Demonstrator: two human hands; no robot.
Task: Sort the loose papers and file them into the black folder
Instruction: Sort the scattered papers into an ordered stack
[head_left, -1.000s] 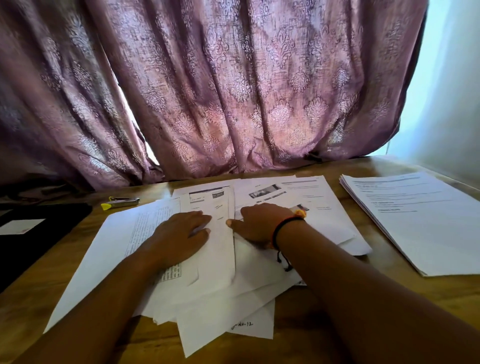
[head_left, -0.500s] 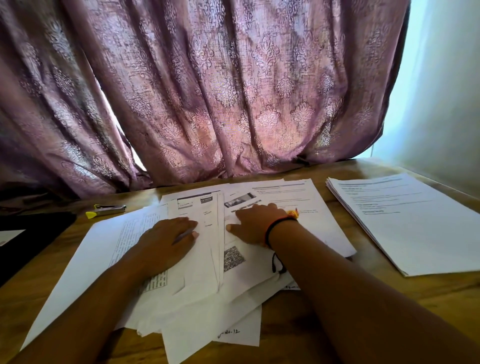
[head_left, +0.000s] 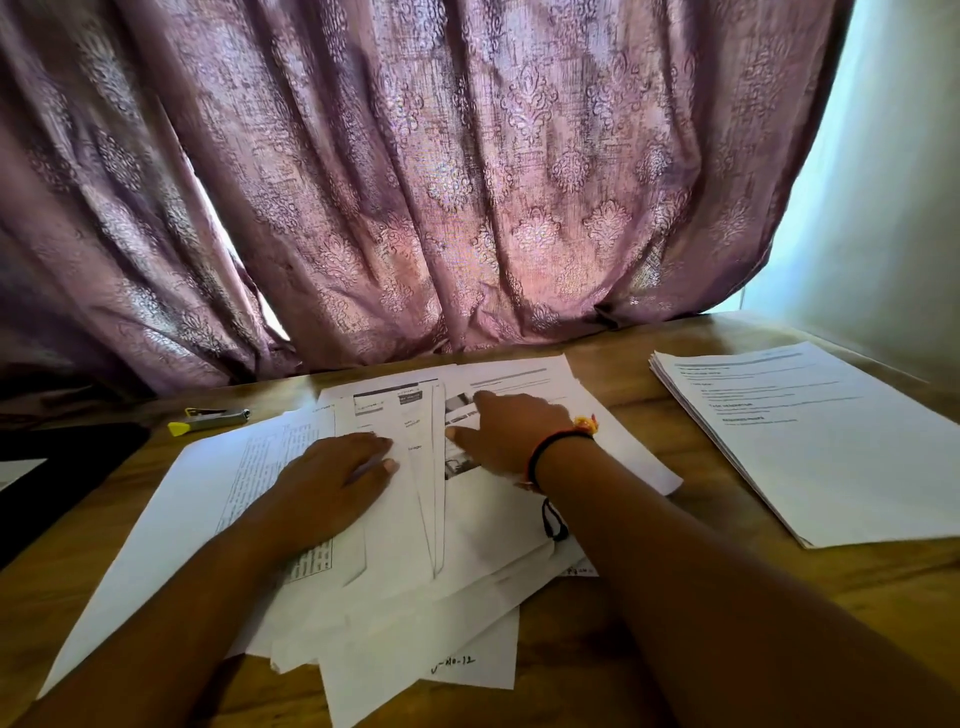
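Note:
A messy heap of loose white papers (head_left: 415, 618) lies spread on the wooden table (head_left: 597, 675) in front of me. My left hand (head_left: 332, 483) rests flat on the left sheets, fingers straight. My right hand (head_left: 506, 434), with a black and orange wristband, presses its fingers on a printed sheet with small photos near the heap's middle. The black folder (head_left: 62, 473) lies at the table's left edge, apart from both hands, partly out of view.
A neat stack of printed papers (head_left: 826, 441) lies at the right. A stapler with a yellow tip (head_left: 208, 420) sits behind the heap on the left. A purple patterned curtain (head_left: 415, 182) hangs down to the table's back edge.
My right hand has slid further away across the printed sheet, spreading the papers and uncovering more of that sheet. My left hand stays flat on the left sheets.

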